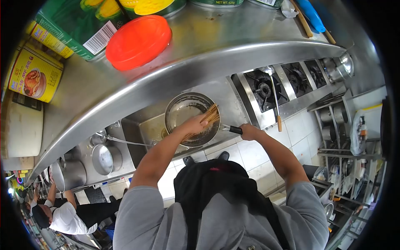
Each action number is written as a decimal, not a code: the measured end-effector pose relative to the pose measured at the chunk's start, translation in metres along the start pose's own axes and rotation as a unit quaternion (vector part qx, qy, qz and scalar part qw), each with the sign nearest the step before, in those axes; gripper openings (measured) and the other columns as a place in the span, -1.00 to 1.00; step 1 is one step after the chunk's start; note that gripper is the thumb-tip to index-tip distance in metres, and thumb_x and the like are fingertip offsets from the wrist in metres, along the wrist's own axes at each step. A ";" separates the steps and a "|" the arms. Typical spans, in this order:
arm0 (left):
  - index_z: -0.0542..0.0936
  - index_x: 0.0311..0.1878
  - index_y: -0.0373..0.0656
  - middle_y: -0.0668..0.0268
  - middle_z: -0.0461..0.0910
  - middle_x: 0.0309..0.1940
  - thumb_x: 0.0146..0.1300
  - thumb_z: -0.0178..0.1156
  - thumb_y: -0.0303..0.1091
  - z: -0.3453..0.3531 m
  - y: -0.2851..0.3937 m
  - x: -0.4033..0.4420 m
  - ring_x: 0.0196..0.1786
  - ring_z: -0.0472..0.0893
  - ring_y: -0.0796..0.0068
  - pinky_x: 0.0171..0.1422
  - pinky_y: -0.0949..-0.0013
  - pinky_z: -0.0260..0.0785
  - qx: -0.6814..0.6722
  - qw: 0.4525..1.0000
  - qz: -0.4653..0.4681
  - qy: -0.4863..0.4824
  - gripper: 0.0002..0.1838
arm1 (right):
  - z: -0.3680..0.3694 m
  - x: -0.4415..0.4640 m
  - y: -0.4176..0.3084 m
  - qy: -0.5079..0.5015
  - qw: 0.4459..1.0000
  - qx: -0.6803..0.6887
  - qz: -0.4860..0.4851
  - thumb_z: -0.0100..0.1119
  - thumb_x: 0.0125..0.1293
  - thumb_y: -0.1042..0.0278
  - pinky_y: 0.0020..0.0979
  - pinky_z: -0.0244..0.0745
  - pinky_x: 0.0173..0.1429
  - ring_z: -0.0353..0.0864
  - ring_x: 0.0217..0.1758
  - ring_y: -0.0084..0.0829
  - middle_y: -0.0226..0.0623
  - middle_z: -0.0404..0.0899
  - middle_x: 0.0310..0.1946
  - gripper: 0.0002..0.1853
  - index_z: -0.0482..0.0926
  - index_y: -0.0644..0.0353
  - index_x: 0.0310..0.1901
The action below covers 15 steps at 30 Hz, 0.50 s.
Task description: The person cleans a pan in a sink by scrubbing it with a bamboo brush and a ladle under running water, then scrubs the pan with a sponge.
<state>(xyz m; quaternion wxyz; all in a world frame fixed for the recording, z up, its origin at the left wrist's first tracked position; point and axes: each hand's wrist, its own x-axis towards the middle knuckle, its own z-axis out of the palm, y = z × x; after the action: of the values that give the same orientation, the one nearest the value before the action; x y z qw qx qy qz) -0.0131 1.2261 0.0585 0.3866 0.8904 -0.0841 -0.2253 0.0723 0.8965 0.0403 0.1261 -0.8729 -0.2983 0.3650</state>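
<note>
Round metal pan (179,114), dark-stained inside, at sink (149,128); tan stick brush (213,112) slanted across.

From the centre of the view, a round red lid (138,41) shows at eleven o'clock on a steel shelf (204,31). A yellow can (37,75) stands towards ten. At two, a wooden-handled ladle (275,95) lies across a gas stove (287,83). Two metal pots (74,175) stand at eight, near a person in a white top (74,218).

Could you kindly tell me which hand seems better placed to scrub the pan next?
Probably the left hand: it grips the stick bundle over the pan, while the right hand holds the pan's black handle.
</note>
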 end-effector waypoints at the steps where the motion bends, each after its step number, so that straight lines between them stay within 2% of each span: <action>1: 0.37 0.46 0.05 -0.10 0.59 0.16 0.48 0.07 -0.08 0.000 -0.005 0.006 0.21 0.57 -0.15 0.28 0.02 0.40 -0.023 0.999 -0.016 0.017 -0.47 | 0.001 0.000 0.000 0.012 1.000 0.008 -0.002 0.10 0.04 0.48 0.00 0.58 0.06 0.69 -0.08 0.16 0.19 0.68 -0.27 -0.78 0.66 0.30 -0.28; 2: 0.37 0.46 0.05 -0.10 0.59 0.16 0.48 0.07 -0.08 0.001 -0.003 0.003 0.21 0.57 -0.15 0.28 0.02 0.40 -0.024 0.999 -0.015 0.016 -0.47 | 0.002 0.001 0.002 0.023 1.000 0.015 -0.003 0.10 0.04 0.49 0.01 0.58 0.07 0.69 -0.07 0.15 0.17 0.69 -0.26 -0.78 0.67 0.28 -0.27; 4: 0.36 0.48 0.08 -0.08 0.58 0.18 0.49 0.05 -0.08 0.003 0.008 -0.016 0.23 0.56 -0.13 0.31 0.02 0.38 0.051 0.990 0.003 -0.128 -0.46 | 0.002 -0.001 0.014 0.040 0.999 0.000 0.008 0.10 0.04 0.49 0.01 0.57 0.08 0.69 -0.06 0.14 0.15 0.69 -0.25 -0.77 0.68 0.26 -0.26; 5: 0.36 0.48 0.08 -0.08 0.58 0.18 0.49 0.05 -0.08 -0.004 0.013 -0.027 0.23 0.56 -0.13 0.31 0.02 0.38 0.048 0.991 0.002 -0.127 -0.46 | 0.002 -0.001 0.018 0.060 0.998 -0.013 0.017 0.10 0.04 0.49 0.01 0.57 0.09 0.69 -0.05 0.13 0.12 0.70 -0.23 -0.76 0.68 0.23 -0.24; 7: 0.33 0.51 0.12 -0.07 0.55 0.23 0.50 0.04 -0.07 -0.020 0.020 -0.046 0.25 0.54 -0.11 0.34 0.01 0.36 0.117 0.964 0.017 -0.236 -0.45 | 0.002 -0.004 0.015 0.056 0.998 -0.020 0.017 0.10 0.04 0.49 0.01 0.57 0.11 0.69 -0.04 0.12 0.11 0.70 -0.22 -0.74 0.69 0.20 -0.22; 8: 0.33 0.51 0.12 -0.07 0.55 0.23 0.50 0.04 -0.07 -0.018 0.020 -0.045 0.25 0.54 -0.11 0.34 0.01 0.36 0.116 0.964 0.017 -0.238 -0.45 | 0.001 -0.006 0.011 0.054 0.998 -0.028 0.017 0.10 0.04 0.49 0.02 0.56 0.13 0.68 -0.02 0.11 0.09 0.70 -0.21 -0.72 0.70 0.17 -0.20; 10: 0.30 0.53 0.20 0.00 0.53 0.29 0.49 0.04 -0.06 -0.016 0.020 -0.034 0.28 0.53 -0.09 0.37 0.01 0.36 0.089 0.981 0.005 -0.172 -0.44 | -0.001 -0.009 0.003 0.054 0.998 -0.037 0.010 0.11 0.04 0.49 0.01 0.56 0.13 0.68 -0.02 0.11 0.08 0.70 -0.21 -0.71 0.71 0.16 -0.18; 13: 0.27 0.55 0.32 0.04 0.51 0.32 0.50 0.04 -0.06 -0.002 0.013 -0.026 0.31 0.51 -0.07 0.41 0.03 0.34 0.085 0.984 -0.013 -0.157 -0.43 | 0.003 -0.009 0.004 0.051 0.998 -0.034 0.015 0.11 0.04 0.48 0.00 0.57 0.14 0.69 -0.02 0.10 0.08 0.71 -0.20 -0.69 0.72 0.14 -0.15; 14: 0.27 0.55 0.32 0.04 0.51 0.32 0.50 0.04 -0.06 -0.003 0.012 -0.030 0.31 0.51 -0.07 0.41 0.03 0.34 0.082 0.984 -0.013 -0.157 -0.43 | 0.002 -0.010 0.007 0.049 0.998 -0.026 0.026 0.11 0.03 0.48 0.00 0.57 0.13 0.69 -0.02 0.09 0.07 0.71 -0.20 -0.68 0.72 0.14 -0.15; 15: 0.27 0.55 0.35 0.05 0.51 0.32 0.50 0.03 -0.06 -0.010 0.013 -0.040 0.31 0.52 -0.06 0.42 0.03 0.34 0.126 0.967 -0.016 -0.221 -0.43 | 0.002 -0.008 0.012 0.049 0.998 -0.027 0.027 0.11 0.03 0.48 0.00 0.57 0.13 0.69 -0.02 0.09 0.07 0.71 -0.20 -0.68 0.72 0.14 -0.15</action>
<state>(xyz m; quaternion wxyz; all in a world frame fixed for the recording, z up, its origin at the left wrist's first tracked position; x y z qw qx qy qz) -0.0431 1.2371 0.0873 0.2399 0.8610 -0.1811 -0.4103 0.0713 0.8818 0.0378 0.1072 -0.9004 -0.2778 0.3172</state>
